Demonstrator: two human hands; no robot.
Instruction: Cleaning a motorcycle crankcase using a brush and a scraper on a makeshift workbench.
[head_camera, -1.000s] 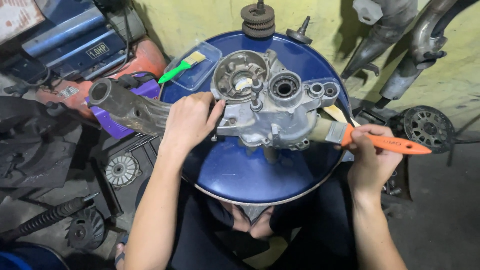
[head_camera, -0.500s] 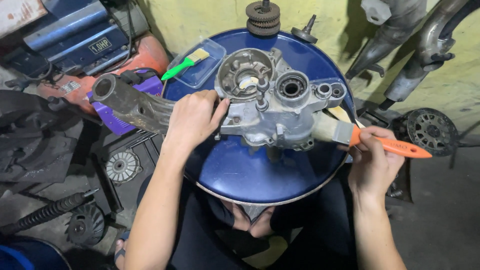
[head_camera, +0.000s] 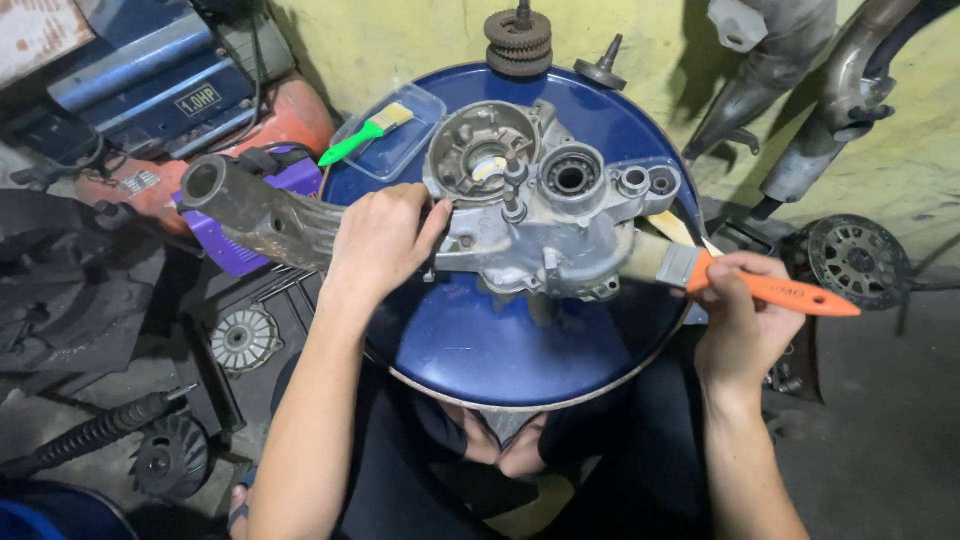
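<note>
A grey metal engine casing (head_camera: 540, 215) with a long arm reaching left lies across the top of a blue drum (head_camera: 500, 345). My left hand (head_camera: 380, 240) grips the casing where the arm meets the body. My right hand (head_camera: 745, 320) holds a paintbrush with an orange handle (head_camera: 775, 292); its bristles press against the casing's right side. The casing's round openings and a bearing seat face up.
A clear tray with a green-handled brush (head_camera: 368, 132) sits at the drum's far left. A stack of gears (head_camera: 518, 40) stands at the far rim. Exhaust pipes (head_camera: 800, 90) lean on the yellow wall. A finned wheel (head_camera: 858, 262) lies right, other parts on the floor left.
The view has shifted slightly. My right hand has drawn the brush a little along the casing's right side. My left hand keeps its grip.
</note>
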